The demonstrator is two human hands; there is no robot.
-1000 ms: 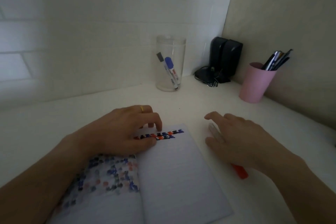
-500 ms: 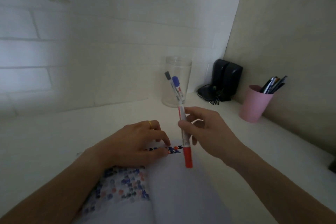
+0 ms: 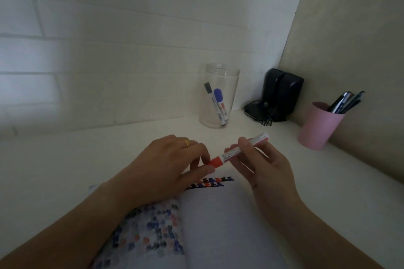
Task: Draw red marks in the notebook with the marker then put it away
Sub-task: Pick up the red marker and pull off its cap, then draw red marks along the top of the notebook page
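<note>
A white brick wall (image 3: 131,39) runs along the far side, meeting a beige wall (image 3: 354,28) at the right in a corner. A white desk (image 3: 54,159) spreads below, dimly lit.

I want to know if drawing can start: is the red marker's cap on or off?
On. The red cap covers the marker tip; the left hand pinches it, and the right hand holds the barrel.

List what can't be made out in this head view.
- Print on the red marker barrel: too small, dim.
- Marker tip: under its red cap, pinched by the left hand.
- Notebook near part: cut off by the frame's bottom edge.
- Pink cup contents: dark, crowded.
</note>
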